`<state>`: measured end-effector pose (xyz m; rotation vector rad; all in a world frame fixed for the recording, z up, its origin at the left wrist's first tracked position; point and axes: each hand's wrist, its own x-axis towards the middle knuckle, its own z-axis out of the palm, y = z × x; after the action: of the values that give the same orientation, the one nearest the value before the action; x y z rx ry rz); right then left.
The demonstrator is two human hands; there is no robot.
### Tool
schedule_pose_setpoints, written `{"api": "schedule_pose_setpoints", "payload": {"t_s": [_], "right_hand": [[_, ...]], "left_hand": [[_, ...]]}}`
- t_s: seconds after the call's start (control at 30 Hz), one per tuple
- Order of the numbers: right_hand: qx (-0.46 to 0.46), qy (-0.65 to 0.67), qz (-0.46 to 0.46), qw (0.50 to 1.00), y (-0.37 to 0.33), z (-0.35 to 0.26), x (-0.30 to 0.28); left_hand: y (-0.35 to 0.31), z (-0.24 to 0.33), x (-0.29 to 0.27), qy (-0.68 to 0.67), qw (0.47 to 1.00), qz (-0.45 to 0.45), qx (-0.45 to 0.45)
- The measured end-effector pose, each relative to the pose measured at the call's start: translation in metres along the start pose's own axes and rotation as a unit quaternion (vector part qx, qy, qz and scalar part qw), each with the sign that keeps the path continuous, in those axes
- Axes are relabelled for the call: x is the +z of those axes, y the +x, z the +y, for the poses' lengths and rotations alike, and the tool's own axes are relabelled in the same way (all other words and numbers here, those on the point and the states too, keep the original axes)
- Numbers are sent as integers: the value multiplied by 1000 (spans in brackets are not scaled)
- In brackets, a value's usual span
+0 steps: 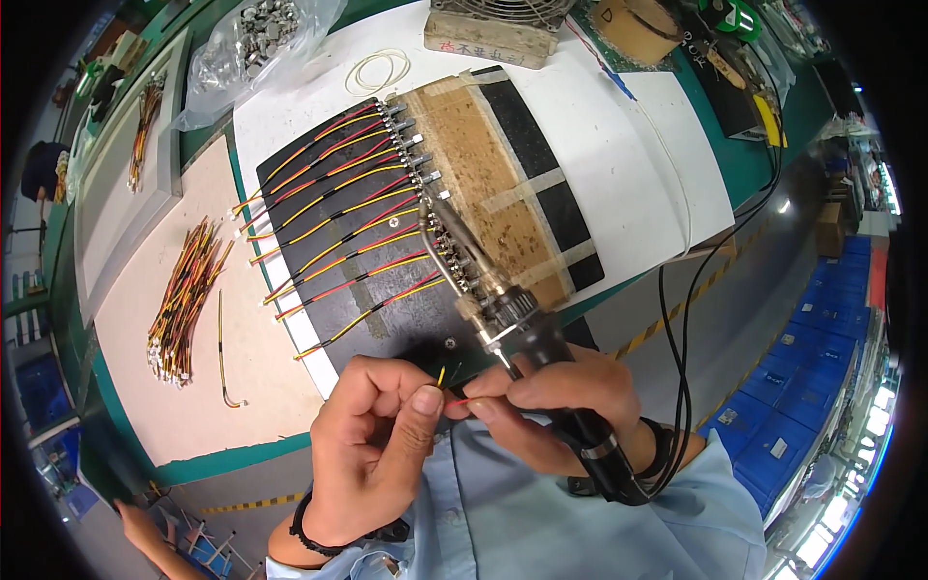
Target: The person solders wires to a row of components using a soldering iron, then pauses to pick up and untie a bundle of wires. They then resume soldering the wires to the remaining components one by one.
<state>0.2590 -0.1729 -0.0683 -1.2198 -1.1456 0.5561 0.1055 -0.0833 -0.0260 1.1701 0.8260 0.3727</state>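
Observation:
Near my chest, my left hand point(382, 440) pinches a thin cable, and its yellow wire point(442, 375) sticks up past the thumb. My right hand point(570, 411) is wrapped round a black-handled soldering iron point(512, 314) with a metal wire-feed tube beside its tip. The thumb and finger of that same hand also touch a red wire point(462, 401) close to my left fingertips. The iron's tip points away from me over a black board point(329, 227). Along that board, a row of small metal parts point(411, 145) has red, yellow and black cables running off to the left.
A bundle of cables point(188, 300) and a single cable point(221, 348) lie on the left. Behind stand a bag of metal parts point(256, 39) and a fan on a block point(493, 34). Black cords point(681, 338) trail from the iron. Blue bins point(783, 367) stand at right.

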Motion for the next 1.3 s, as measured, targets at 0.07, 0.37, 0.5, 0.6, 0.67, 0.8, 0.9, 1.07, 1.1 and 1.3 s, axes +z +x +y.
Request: {"api": "schedule_pose_setpoints", "payload": {"t_s": [0.07,0.37,0.5,0.6,0.67,0.8,0.9,1.07,1.1,1.3], "right_hand": [[23,-5,-11,1000,-1,-1,0],[81,14,-107,991,12,-15,-7],[55,2,-74,996,9,-19,1],[39,-3,-83,996,11,-20,0],[22,9,-123,992,11,-20,-3],[-41,-15,-124,991,20,-21,-4],[-62,-32,-178,981,16,-15,-10],[21,-49,-176,983,18,-29,-13],[20,-48,-172,984,18,-30,-12],[64,29,-71,995,18,-28,-6]], "left_hand": [[-1,-1,-1,-19,1000,1,0],[-5,0,-6,56,997,-36,48],[-12,-1,-5,98,992,-36,66],[-17,10,-9,97,994,-16,42],[-18,19,-12,42,998,-37,-38],[0,26,-31,-61,974,-138,-167],[5,21,-36,-134,941,-198,-241],[-1,30,-21,-91,967,-152,-181],[-5,31,-17,-33,986,-112,-117],[-11,12,-13,229,964,-80,113]]}}
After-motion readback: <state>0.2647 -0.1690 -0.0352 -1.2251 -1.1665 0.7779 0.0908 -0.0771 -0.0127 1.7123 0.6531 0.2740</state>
